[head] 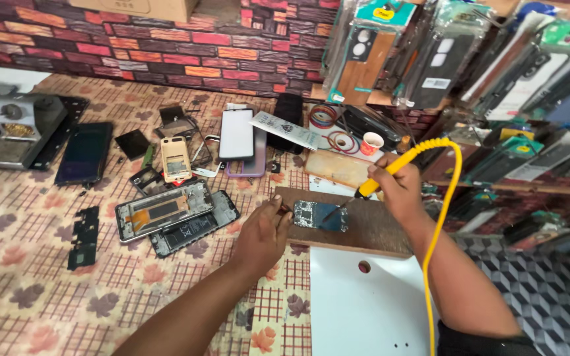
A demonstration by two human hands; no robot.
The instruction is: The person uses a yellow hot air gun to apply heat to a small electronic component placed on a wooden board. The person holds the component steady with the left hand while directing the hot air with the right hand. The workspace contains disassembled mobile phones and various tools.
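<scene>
A small blue-green rectangular circuit board (320, 215) lay on a brown wooden board (371, 231), between the two hands. The left hand (263, 234) sat just beside the circuit board's near edge, fingers curled and pinching something small and dark at that edge; what it was could not be told. The right hand (396, 188) was clenched around a yellow-handled soldering iron (390, 170), its dark tip angled down onto the circuit board, and a yellow coiled cord (444, 217) ran from the handle back past the right forearm. Beyond the left hand, on the floral patterned counter (28, 264), lay an opened phone frame with orange flex cables (164, 210) and a dark phone back with its battery showing (194, 229). Below the wooden board lay a white panel (357, 303).
</scene>
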